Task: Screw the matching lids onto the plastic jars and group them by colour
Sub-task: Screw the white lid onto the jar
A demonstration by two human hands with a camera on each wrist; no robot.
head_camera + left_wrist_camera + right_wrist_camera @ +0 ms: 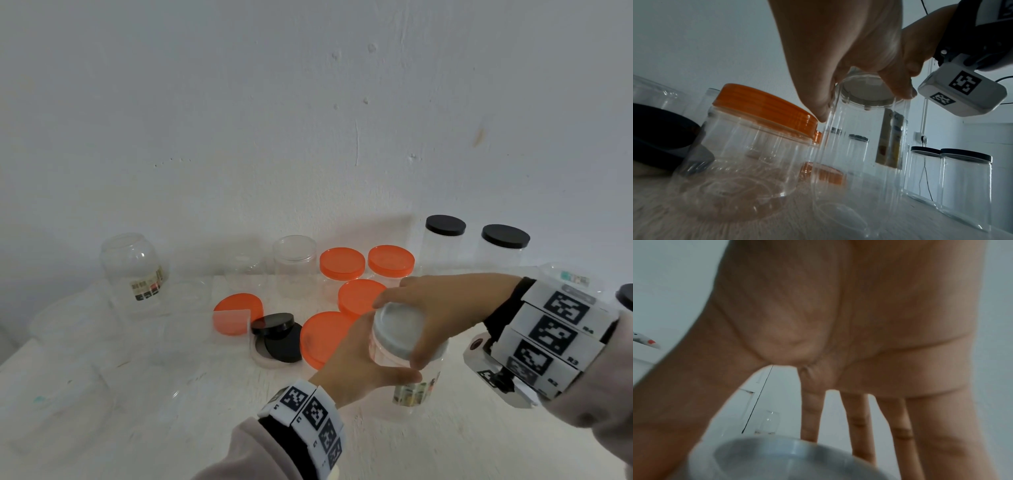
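A clear labelled jar (409, 394) stands near the front of the white table (205, 428). My left hand (366, 366) grips its upper body, thumb across the front. My right hand (431, 308) comes from above, and its thumb and fingers curl round the whitish lid (397, 329) on the jar's mouth. The left wrist view shows the jar (859, 154) from low down with the lid (865, 91) on top. In the right wrist view the spread fingers (857, 426) reach down round the lid (797, 456).
Several orange-lidded jars (342, 263) stand just behind my hands. Left of them lie a loose orange lid (238, 313) and two black lids (279, 337). Two black-lidded jars (445, 226) stand back right. Open clear jars (132, 263) stand at back left.
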